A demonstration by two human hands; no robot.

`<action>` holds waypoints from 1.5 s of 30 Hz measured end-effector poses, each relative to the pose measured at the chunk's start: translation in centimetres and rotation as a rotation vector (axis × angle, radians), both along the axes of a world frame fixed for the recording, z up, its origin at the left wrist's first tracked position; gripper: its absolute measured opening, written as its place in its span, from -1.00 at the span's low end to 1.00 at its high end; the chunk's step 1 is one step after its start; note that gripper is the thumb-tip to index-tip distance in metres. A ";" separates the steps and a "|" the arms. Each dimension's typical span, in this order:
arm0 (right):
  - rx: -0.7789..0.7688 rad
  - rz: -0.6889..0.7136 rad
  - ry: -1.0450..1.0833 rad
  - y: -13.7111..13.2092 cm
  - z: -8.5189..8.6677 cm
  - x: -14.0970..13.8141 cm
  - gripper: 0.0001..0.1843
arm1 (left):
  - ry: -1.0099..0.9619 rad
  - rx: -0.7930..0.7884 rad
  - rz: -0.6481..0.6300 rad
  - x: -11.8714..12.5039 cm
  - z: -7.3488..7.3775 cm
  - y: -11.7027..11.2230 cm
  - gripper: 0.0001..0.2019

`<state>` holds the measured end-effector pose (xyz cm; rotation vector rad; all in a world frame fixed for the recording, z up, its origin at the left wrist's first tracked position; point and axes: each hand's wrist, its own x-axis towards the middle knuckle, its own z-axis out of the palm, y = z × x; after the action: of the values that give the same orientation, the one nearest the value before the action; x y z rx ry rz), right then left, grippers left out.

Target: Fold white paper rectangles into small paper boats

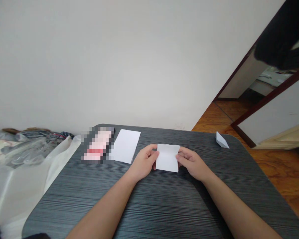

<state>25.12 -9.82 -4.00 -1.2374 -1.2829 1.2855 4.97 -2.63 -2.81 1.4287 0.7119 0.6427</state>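
Note:
A small, nearly square piece of white paper [167,158] is held up between both hands over the middle of the dark table. My left hand [146,162] pinches its left edge, thumb on the near face. On the opposite edge, my right hand [192,162] grips it the same way, the other fingers partly behind the sheet. Left of my left hand lies a stack of white paper [126,146]. A folded white paper piece [221,140], shaped like a little boat, rests near the table's far right corner.
The dark wood-grain table [149,205] stands against a pale wall [139,66]. At its far left lies a pixelated pink and dark item [98,144]. Plastic-covered bundles [32,149] sit beyond the left edge. Wooden floor [281,169] and a doorway show at right.

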 end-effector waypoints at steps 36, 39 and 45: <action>-0.103 0.023 -0.025 0.1 0.3 -0.7 -0.64 | 0.021 -0.003 0.127 0.3 0.1 -0.2 -0.75; -0.095 0.014 -0.012 0.1 0.3 -0.8 -0.63 | 0.020 0.001 0.131 0.3 0.1 -0.2 -0.75; -0.078 0.013 -0.012 0.1 0.1 -0.9 -0.61 | 0.014 0.019 0.114 0.2 0.0 -0.2 -0.78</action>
<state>24.24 -9.71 -3.91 -1.2948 -1.2610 1.3505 5.22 -2.87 -2.84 1.4190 0.8048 0.7300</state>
